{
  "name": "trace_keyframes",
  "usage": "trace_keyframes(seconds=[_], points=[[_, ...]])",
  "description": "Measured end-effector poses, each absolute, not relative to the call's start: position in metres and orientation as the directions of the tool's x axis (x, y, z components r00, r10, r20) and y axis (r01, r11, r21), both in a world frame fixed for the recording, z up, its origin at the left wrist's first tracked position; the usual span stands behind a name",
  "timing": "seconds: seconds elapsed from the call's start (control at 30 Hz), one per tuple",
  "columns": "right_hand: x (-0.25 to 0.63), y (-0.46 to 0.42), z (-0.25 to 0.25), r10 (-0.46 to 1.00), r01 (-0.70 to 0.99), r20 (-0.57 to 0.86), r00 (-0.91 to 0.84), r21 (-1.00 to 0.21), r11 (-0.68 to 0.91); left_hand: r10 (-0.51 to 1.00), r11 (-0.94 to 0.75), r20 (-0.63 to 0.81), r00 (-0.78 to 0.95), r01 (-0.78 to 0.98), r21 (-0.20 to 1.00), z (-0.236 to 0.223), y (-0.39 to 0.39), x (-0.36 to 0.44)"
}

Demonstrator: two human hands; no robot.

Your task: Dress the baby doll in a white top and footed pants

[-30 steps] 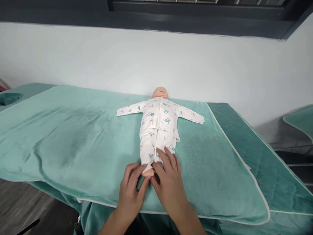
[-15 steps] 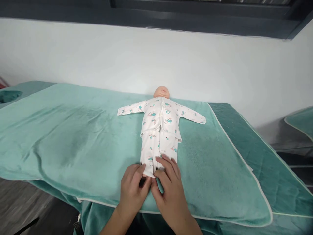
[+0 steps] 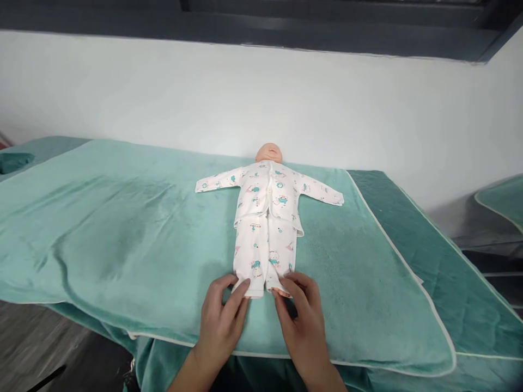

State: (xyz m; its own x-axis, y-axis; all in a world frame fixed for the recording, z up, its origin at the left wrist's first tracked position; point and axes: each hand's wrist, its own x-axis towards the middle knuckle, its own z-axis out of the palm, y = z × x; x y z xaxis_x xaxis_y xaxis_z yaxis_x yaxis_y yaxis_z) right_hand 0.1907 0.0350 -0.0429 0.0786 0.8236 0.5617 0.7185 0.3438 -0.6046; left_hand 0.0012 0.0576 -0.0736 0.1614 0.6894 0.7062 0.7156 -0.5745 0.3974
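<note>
A baby doll (image 3: pixel 268 152) lies on its back with its head toward the wall. It wears a white printed jacket (image 3: pixel 269 188), sleeves spread to both sides, and matching trousers (image 3: pixel 255 245). My left hand (image 3: pixel 223 316) pinches the hem of the left trouser leg between thumb and fingers. On the other side, my right hand (image 3: pixel 303 318) grips the hem of the right trouser leg. A little of the doll's foot shows beneath that right hem. The two trouser legs lie side by side with a narrow gap at the bottom.
A light green blanket (image 3: pixel 134 228) with pale edging lies under the doll. Darker green bedding (image 3: pixel 441 261) extends at the right. A white wall (image 3: pixel 163 92) rises behind, below a dark frame (image 3: pixel 286 24). Grey floor (image 3: pixel 36 332) shows at lower left.
My right hand has moved right, from the left trouser leg's hem to the right one. My left hand stays at the left hem, which now lies straighter.
</note>
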Motion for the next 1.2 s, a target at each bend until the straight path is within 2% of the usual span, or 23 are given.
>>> trace_keyframes(seconds=[0.27, 0.4, 0.63, 0.73, 0.83, 0.93, 1.0, 1.1, 1.17, 1.2], points=[[0.205, 0.025, -0.034, 0.755, 0.651, 0.635, 0.164, -0.645, 0.401, 0.643, -0.535, 0.764, 0.064, 0.752, 0.386, -0.071, 0.051, 0.0], [0.211, 0.017, -0.029, 0.759, 0.636, 0.647, 0.08, -0.619, 0.461, 0.634, -0.54, 0.771, 0.05, 0.742, 0.397, -0.072, 0.049, -0.001], [0.219, 0.019, -0.033, 0.849, 0.662, 0.518, -0.106, -0.6, 0.449, 0.669, -0.555, 0.734, 0.114, 0.733, 0.393, -0.077, 0.043, -0.002], [0.227, 0.021, -0.028, 0.856, 0.604, 0.509, -0.086, -0.657, 0.451, 0.689, -0.58, 0.715, 0.118, 0.682, 0.446, -0.078, 0.037, -0.007], [0.237, 0.034, -0.019, 0.852, 0.571, 0.524, -0.013, -0.696, 0.436, 0.727, -0.566, 0.685, 0.049, 0.607, 0.558, -0.073, 0.041, -0.012], [0.244, 0.067, -0.011, 0.863, 0.508, 0.482, 0.155, -0.787, 0.349, 0.815, -0.423, 0.562, -0.143, 0.517, 0.745, -0.06, 0.067, -0.013], [0.247, 0.102, -0.009, 0.877, 0.38, 0.359, 0.32, -0.896, 0.228, 0.864, -0.31, 0.421, -0.275, 0.369, 0.876, -0.048, 0.098, -0.01], [0.252, 0.167, -0.01, 0.865, 0.183, 0.139, 0.482, -0.982, 0.056, 0.94, -0.183, 0.186, -0.285, 0.037, 0.982, -0.032, 0.158, -0.001], [0.254, 0.207, -0.014, 0.853, 0.127, 0.042, 0.52, -0.991, -0.028, 0.97, -0.086, 0.054, -0.235, -0.126, 0.988, -0.024, 0.197, 0.006], [0.253, 0.223, -0.016, 0.846, 0.099, 0.038, 0.532, -0.995, -0.018, 0.978, -0.054, 0.017, -0.209, -0.173, 0.984, -0.02, 0.214, 0.01]])
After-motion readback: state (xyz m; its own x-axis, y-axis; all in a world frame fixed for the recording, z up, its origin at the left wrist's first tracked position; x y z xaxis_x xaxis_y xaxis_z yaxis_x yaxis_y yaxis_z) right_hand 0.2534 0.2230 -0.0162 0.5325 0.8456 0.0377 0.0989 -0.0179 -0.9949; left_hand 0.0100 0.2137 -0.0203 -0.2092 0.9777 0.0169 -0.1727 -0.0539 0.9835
